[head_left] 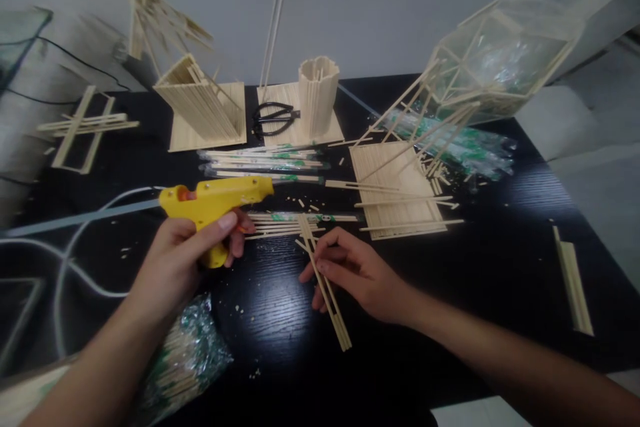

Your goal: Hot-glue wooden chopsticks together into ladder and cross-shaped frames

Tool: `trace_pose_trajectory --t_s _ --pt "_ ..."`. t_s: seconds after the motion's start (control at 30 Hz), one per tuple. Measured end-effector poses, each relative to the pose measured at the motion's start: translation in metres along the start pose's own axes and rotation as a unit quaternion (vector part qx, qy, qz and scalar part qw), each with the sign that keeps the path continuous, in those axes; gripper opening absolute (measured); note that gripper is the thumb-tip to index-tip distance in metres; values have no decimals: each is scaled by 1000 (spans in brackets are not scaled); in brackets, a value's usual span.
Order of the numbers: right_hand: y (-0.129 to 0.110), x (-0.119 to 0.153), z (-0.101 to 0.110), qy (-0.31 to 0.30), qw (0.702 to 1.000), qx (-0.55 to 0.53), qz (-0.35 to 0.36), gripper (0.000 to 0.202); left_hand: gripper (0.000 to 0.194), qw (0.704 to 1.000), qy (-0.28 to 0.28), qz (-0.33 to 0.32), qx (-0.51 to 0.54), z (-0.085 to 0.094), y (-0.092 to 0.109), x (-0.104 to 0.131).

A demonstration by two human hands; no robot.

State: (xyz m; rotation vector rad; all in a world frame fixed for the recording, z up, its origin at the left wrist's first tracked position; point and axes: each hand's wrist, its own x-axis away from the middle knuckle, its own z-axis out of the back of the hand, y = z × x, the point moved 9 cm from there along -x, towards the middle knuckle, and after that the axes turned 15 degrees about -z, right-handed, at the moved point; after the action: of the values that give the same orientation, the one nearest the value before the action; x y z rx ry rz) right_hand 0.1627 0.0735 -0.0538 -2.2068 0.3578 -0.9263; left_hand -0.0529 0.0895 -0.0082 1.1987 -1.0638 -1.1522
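My left hand is wrapped round the handle of a yellow glue gun, its nozzle pointing right. A pale glue stick sticks out of the gun's back end. Right of it, my right hand pinches a narrow piece made of joined wooden sticks, held at a slant over the dark table. Gaps show between the sticks of this piece. Just behind it lie loose sticks and a wrapped pack. The gun's tip does not touch the held piece.
Two stick-built holders stand on square bases at the back, black scissors between them. A flat stick panel supports a large framed shape. Wrapped sticks lie front left, near a white cable. Another strip lies right.
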Motion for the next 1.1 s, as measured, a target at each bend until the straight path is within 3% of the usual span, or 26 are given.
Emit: trace_pose_trajectory --t_s 0.13,0.27,0.43,0.6,0.83,1.1 --pt "2 -1 0 -1 1000 6 -8 20 31 998 -29 14 60 -3 -3 1" --pt "2 -1 2 2 1000 -17 -4 26 27 999 -21 -18 -42 3 -2 4" --pt "4 -1 7 19 998 -63 -11 33 22 983 35 -63 -168 14 9 7" --pt "4 -2 8 7 996 -84 -33 29 24 978 21 -96 -184 14 12 7" --pt "8 -3 4 -8 995 -84 -48 38 32 983 4 -71 -170 1 11 5" --pt "25 -3 -13 -22 995 -35 -89 41 26 987 -95 -25 -128 -25 0 5"
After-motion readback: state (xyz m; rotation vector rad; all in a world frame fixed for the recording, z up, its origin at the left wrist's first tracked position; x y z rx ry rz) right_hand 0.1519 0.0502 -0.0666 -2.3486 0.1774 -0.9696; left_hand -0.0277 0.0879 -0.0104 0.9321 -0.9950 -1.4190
